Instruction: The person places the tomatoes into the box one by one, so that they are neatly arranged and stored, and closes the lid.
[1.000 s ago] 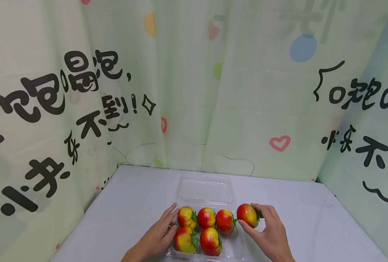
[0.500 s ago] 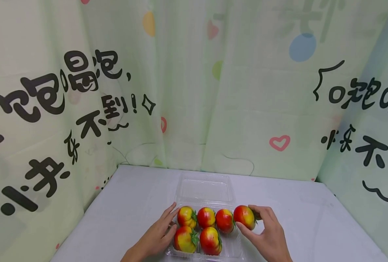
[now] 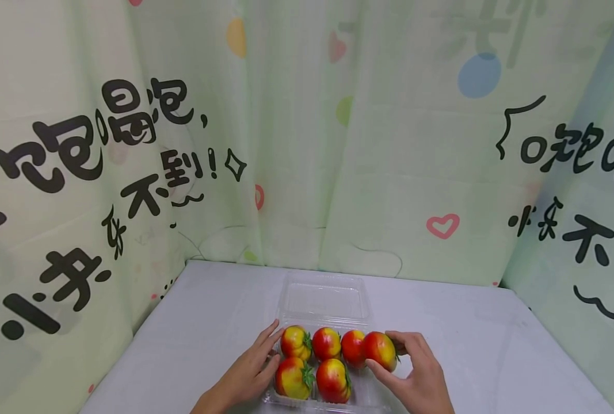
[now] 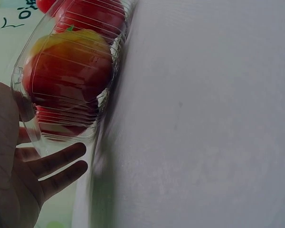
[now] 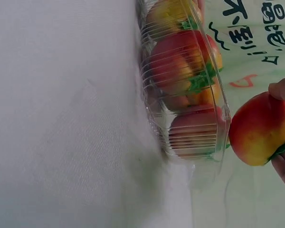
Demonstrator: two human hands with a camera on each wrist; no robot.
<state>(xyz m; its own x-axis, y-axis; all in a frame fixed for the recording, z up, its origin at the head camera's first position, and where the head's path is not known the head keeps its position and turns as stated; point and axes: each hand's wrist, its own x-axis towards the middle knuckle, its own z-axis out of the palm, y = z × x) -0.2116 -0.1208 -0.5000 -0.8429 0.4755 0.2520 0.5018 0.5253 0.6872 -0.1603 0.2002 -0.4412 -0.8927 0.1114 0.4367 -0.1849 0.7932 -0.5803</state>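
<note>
A clear plastic box [image 3: 369, 394] stands at the table's near edge, holding several red-and-yellow fruits with green leafy caps, such as the front middle fruit [image 3: 334, 380] and front left fruit [image 3: 293, 378]. My right hand [image 3: 420, 368] pinches another red-and-yellow fruit [image 3: 380, 351] between thumb and fingers over the box's right side. It partly covers the back right fruit [image 3: 351, 348] in the head view. In the right wrist view, this held fruit [image 5: 261, 128] is above the box rim, its cap toward the palm. My left hand [image 3: 247, 368] touches the box's left side, fingers mostly straight and spread.
The box's clear lid [image 3: 324, 299] lies folded back behind it. A white-covered table [image 3: 441, 322] extends on both sides. Pale green curtains [image 3: 384, 172] with black writing and hearts enclose the table at the back and sides.
My right hand has moved left and slightly down with its fruit, from beside the box to over its right part. The left hand and the other fruits stay where they were.
</note>
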